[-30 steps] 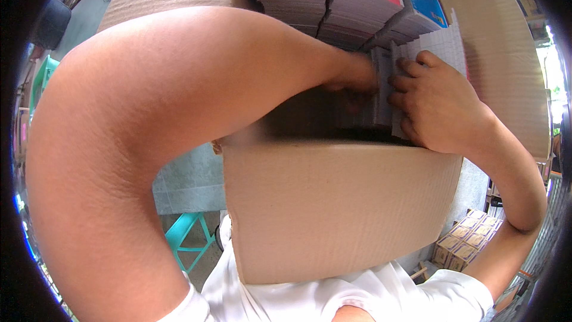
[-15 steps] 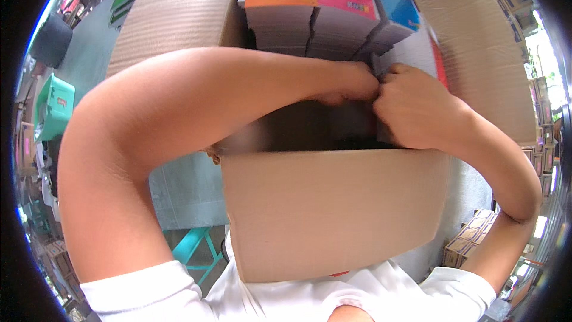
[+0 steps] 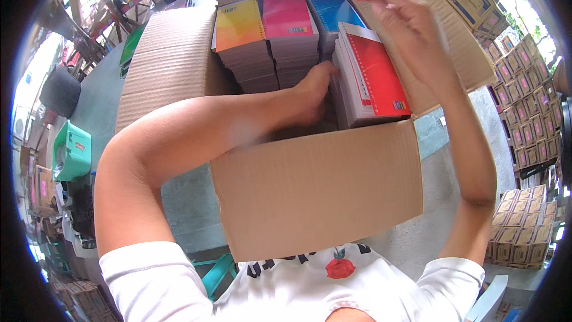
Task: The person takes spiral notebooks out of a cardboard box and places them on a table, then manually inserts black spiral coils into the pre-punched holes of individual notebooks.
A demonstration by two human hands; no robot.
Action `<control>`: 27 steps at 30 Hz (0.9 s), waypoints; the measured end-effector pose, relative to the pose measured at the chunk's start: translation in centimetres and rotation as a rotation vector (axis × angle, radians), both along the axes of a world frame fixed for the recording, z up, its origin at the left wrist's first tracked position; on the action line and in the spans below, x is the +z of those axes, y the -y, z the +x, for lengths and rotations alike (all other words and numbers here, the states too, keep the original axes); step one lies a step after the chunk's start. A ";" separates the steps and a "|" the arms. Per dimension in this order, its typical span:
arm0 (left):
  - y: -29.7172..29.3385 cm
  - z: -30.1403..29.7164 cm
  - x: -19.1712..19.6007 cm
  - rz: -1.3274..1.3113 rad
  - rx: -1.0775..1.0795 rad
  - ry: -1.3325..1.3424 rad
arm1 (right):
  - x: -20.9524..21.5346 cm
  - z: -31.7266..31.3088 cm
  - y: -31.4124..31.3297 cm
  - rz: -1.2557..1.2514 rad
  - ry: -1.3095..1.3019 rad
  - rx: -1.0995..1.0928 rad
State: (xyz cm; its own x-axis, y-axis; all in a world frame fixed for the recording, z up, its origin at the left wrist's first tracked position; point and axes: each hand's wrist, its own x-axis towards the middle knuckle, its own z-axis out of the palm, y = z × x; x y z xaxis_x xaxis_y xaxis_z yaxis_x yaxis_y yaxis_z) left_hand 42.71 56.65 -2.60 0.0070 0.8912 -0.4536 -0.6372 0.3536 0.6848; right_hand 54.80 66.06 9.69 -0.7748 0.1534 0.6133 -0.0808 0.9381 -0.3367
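An open cardboard box (image 3: 316, 197) stands in front of me, packed with stacks of spiral-type notebooks. A yellow-orange stack (image 3: 239, 27), a pink stack (image 3: 289, 16) and a blue stack (image 3: 335, 13) line its far side. Nearer on the right stands a red-covered stack (image 3: 381, 74), its top leaves slightly uneven. My left hand (image 3: 316, 94) reaches down inside the box against that stack's left side; its fingers are mostly hidden. Raised over the right flap, beyond the red stack, my right hand (image 3: 408, 33) is open with fingers stretched and holds nothing.
The box's flaps (image 3: 170, 53) are folded outward around it on a grey-green table (image 3: 190, 203). A turquoise plastic bin (image 3: 72, 152) and a dark bucket (image 3: 61, 90) are at the left. Stacked cartons (image 3: 527, 107) rise at the right, with more cartons (image 3: 524, 226) below.
My right hand has lifted off the red stack and opened, rising away to the right. My left hand has shifted left and stays inside the box. The red cover now shows fully.
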 end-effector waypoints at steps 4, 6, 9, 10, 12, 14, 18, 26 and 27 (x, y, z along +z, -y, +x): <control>0.3 -0.6 0.2 0.168 -0.053 0.175 | -5.2 3.3 0.6 0.257 0.358 -0.294; 0.7 0.0 1.8 0.260 -0.116 0.193 | -4.2 3.9 1.2 0.267 0.392 -0.318; 0.9 1.3 4.0 0.333 -0.125 0.069 | -3.5 4.1 1.5 0.239 0.401 -0.355; 1.2 2.1 4.5 0.341 -0.105 0.018 | -3.4 4.4 1.5 0.222 0.407 -0.364; 1.4 2.7 5.3 0.302 -0.063 -0.042 | -3.4 4.1 1.7 0.175 0.357 -0.337; 0.9 3.3 5.7 0.213 -0.047 -0.044 | -3.8 4.3 1.2 0.115 0.258 -0.295; 1.3 3.3 5.8 0.191 -0.074 0.050 | -3.2 5.0 0.3 -0.283 -0.113 -0.186; 6.1 -0.1 9.8 0.480 0.069 0.047 | 0.5 12.2 5.0 -0.113 -0.314 -0.150; 7.0 -0.5 10.6 0.535 0.055 0.129 | 0.2 13.2 4.5 -0.069 -0.328 -0.149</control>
State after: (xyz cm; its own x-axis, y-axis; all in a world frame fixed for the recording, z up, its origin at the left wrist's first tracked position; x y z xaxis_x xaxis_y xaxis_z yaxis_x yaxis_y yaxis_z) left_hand 42.22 49.69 7.98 -0.0201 0.9977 0.0644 -0.7356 -0.0583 0.6749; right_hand 68.03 61.53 9.86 -0.5047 0.2992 0.8098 -0.0593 0.9238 -0.3783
